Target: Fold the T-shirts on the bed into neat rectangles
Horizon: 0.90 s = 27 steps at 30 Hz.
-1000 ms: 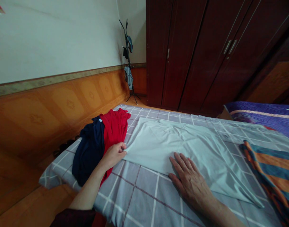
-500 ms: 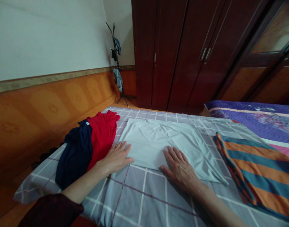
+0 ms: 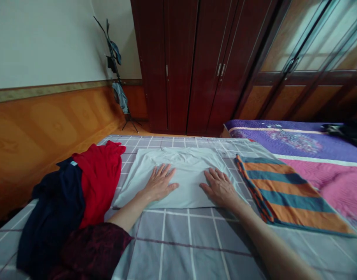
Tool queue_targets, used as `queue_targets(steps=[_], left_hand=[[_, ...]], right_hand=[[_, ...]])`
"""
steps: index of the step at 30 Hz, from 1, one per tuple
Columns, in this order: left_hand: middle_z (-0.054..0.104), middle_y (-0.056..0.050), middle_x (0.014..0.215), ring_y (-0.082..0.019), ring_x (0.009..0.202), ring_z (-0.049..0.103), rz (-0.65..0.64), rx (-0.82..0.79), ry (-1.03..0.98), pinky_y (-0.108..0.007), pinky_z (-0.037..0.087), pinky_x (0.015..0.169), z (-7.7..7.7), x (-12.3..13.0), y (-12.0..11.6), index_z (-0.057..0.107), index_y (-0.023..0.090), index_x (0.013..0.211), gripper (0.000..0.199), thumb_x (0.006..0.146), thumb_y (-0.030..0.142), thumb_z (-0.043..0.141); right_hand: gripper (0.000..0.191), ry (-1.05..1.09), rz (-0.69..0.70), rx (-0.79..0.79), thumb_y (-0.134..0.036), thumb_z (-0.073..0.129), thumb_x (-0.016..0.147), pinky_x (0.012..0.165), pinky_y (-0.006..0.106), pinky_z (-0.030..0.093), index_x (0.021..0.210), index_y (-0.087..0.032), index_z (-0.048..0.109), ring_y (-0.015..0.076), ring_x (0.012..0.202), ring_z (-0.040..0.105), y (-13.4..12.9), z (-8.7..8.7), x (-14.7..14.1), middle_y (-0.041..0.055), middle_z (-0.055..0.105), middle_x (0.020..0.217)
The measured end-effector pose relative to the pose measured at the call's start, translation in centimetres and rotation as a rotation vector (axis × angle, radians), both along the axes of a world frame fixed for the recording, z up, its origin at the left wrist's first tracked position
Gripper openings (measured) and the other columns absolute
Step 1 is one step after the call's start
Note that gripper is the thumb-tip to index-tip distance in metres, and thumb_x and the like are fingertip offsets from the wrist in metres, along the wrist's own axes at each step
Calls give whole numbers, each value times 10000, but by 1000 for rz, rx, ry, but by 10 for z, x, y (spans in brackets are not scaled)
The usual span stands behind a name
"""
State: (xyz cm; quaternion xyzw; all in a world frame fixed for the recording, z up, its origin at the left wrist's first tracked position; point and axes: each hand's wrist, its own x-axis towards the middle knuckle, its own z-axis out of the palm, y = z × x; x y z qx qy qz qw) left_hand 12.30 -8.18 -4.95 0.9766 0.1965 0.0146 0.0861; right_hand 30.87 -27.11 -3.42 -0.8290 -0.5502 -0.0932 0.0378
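A pale, nearly white shirt (image 3: 190, 190) lies spread on the grey checked bed sheet (image 3: 178, 241), with small wrinkles near its far edge. My left hand (image 3: 160, 182) rests flat on the shirt's left half, fingers apart. On its right half lies my right hand (image 3: 220, 186), palm down with the fingers spread. Neither hand grips anything. To the left is a heap of clothes, a red garment (image 3: 101, 175) beside a dark navy garment (image 3: 55, 210). At the right sits a folded orange and teal striped garment (image 3: 286, 190).
Another bed with a purple and pink cover (image 3: 283, 136) stands at the right. Behind are a dark red wardrobe (image 3: 178, 77) and a black coat stand (image 3: 115, 70) with things hanging on it. An orange-panelled wall (image 3: 55, 124) runs along the left.
My left hand has moved from the shirt's left edge inward onto the cloth. The shirt's right side lies straighter. The view has turned to the right.
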Motion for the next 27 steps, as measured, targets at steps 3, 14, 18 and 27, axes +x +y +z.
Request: queue_targets(steps=[3, 14, 18, 27], left_hand=[[130, -84, 1552, -292, 1424, 32, 6, 8, -14, -523, 51, 1124, -2, -2, 2, 229, 224, 1471, 713, 900, 651, 227], [169, -84, 1544, -305, 1421, 72, 10, 34, -21, -541, 76, 1119, -5, 0, 2, 267, 217, 1461, 682, 905, 611, 283], [176, -81, 1543, -299, 1421, 81, 18, 39, -7, -534, 80, 1122, -4, -1, 1, 279, 217, 1457, 669, 907, 598, 285], [195, -90, 1538, -295, 1419, 101, 12, 54, -21, -525, 87, 1123, -6, -1, 2, 295, 202, 1452, 656, 913, 577, 293]], right_hand=[[449, 77, -134, -27, -403, 488, 883, 961, 399, 368, 1230, -127, 562, 303, 1192, 484, -12, 19, 24, 162, 553, 1275], [221, 393, -442, -113, -373, 547, 791, 564, 256, 339, 736, -195, 664, 190, 692, 616, -83, 34, 27, 48, 658, 708], [221, 424, -456, -97, -316, 514, 797, 536, 242, 311, 661, -182, 625, 168, 663, 594, -81, 33, 25, 40, 626, 655], [242, 580, -477, -196, -299, 496, 818, 427, 204, 312, 640, -168, 595, 109, 387, 506, -90, 34, 31, -18, 526, 410]])
